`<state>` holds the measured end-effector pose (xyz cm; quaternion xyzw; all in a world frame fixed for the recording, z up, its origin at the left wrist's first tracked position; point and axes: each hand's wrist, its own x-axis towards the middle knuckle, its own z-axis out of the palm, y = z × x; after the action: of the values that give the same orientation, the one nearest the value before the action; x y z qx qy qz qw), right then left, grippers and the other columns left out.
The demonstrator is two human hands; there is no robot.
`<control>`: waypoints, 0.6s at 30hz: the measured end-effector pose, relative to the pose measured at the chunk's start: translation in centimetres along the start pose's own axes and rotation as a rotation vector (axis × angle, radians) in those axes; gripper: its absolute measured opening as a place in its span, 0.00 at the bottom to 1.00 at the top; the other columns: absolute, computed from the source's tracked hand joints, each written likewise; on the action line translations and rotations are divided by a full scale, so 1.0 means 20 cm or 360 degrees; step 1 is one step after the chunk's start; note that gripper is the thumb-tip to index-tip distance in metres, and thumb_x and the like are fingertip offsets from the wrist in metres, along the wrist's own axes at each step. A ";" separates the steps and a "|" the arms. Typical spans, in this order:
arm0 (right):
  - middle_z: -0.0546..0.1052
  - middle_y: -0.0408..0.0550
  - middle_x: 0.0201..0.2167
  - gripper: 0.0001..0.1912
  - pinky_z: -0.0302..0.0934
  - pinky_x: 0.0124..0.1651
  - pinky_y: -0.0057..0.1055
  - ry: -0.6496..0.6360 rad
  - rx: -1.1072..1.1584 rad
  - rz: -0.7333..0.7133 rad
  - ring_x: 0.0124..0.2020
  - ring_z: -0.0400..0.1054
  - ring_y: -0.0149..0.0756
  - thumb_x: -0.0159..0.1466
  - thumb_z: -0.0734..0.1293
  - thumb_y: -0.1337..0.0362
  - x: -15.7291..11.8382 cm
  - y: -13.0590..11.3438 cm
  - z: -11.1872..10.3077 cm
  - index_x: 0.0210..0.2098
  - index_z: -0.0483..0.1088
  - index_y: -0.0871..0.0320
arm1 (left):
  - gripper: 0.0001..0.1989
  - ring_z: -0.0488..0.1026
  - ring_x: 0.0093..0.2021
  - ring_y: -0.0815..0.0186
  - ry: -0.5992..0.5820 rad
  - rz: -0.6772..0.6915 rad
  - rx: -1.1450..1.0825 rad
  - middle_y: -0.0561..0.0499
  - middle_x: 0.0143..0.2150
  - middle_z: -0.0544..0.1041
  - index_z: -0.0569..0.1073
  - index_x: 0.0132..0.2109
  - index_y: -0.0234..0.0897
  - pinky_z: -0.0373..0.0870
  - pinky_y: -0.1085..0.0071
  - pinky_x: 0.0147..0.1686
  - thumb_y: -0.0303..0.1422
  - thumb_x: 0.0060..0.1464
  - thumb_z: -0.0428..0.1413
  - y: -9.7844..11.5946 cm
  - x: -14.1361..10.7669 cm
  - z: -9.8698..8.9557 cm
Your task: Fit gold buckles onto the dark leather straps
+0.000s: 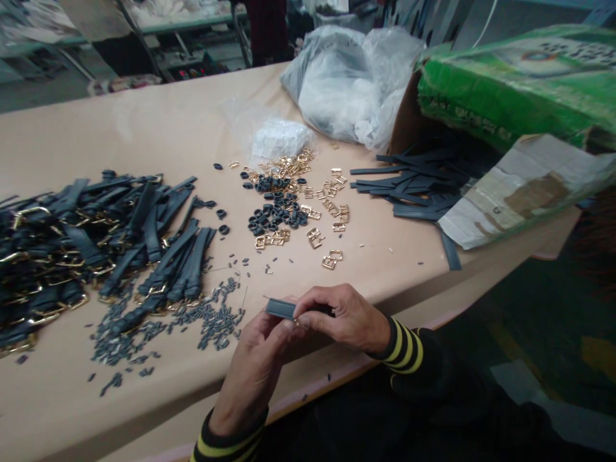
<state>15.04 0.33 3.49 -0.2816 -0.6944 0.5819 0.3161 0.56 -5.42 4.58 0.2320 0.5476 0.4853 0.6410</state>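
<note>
Near the table's front edge, both hands meet at a short dark blue-grey strap (280, 308). My left hand (257, 353) pinches it from below with thumb and fingers. Curled over the strap's other end, my right hand (349, 319) has thumb and fingertips pressed together. A speck of gold metal shows between the fingertips; most of it is hidden. Just beyond the hands lie gold buckles (332, 259) and a heap of dark strap loops (274, 215). Many tiny dark pieces (216, 321) are scattered left of my left hand.
A pile of dark straps with gold buckles (139, 237) covers the left side. Loose straps (414, 186) spill from an open green box (510, 90) at the right. Plastic bags (337, 90) stand at the back of the paper-covered table (366, 282).
</note>
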 end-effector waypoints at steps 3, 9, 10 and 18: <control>0.73 0.43 0.29 0.04 0.59 0.37 0.24 0.0027 -0.0095 -0.0028 0.30 0.66 0.28 0.59 0.63 0.70 0.00 0.00 0.00 0.32 0.70 0.60 | 0.07 0.69 0.34 0.67 0.0009 0.0069 -0.0004 0.50 0.31 0.72 0.73 0.34 0.32 0.66 0.72 0.36 0.32 0.47 0.58 -0.01 0.00 -0.01; 0.73 0.44 0.30 0.04 0.58 0.39 0.25 0.0105 -0.0144 -0.0004 0.33 0.66 0.29 0.58 0.64 0.70 0.01 0.01 -0.01 0.32 0.71 0.61 | 0.04 0.67 0.29 0.73 0.0156 0.0235 -0.0125 0.54 0.29 0.71 0.72 0.32 0.34 0.66 0.76 0.32 0.31 0.49 0.57 -0.05 0.03 0.00; 0.73 0.44 0.30 0.04 0.58 0.39 0.25 0.0114 -0.0152 0.0019 0.33 0.65 0.29 0.58 0.64 0.69 0.01 0.01 -0.01 0.32 0.71 0.61 | 0.05 0.67 0.29 0.72 0.0197 0.0261 -0.0142 0.53 0.29 0.71 0.71 0.33 0.34 0.67 0.75 0.33 0.31 0.48 0.57 -0.05 0.03 0.00; 0.72 0.43 0.28 0.02 0.56 0.38 0.25 0.0148 -0.0286 0.0066 0.32 0.64 0.28 0.58 0.65 0.69 0.01 0.02 0.00 0.29 0.70 0.61 | 0.12 0.72 0.33 0.66 0.0297 0.0332 0.0419 0.49 0.31 0.76 0.74 0.37 0.34 0.68 0.70 0.37 0.38 0.48 0.57 -0.04 0.03 -0.04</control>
<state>14.89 0.51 3.16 -0.3498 -0.7225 0.5099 0.3093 0.07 -5.53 3.35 0.3233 0.6363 0.4926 0.4979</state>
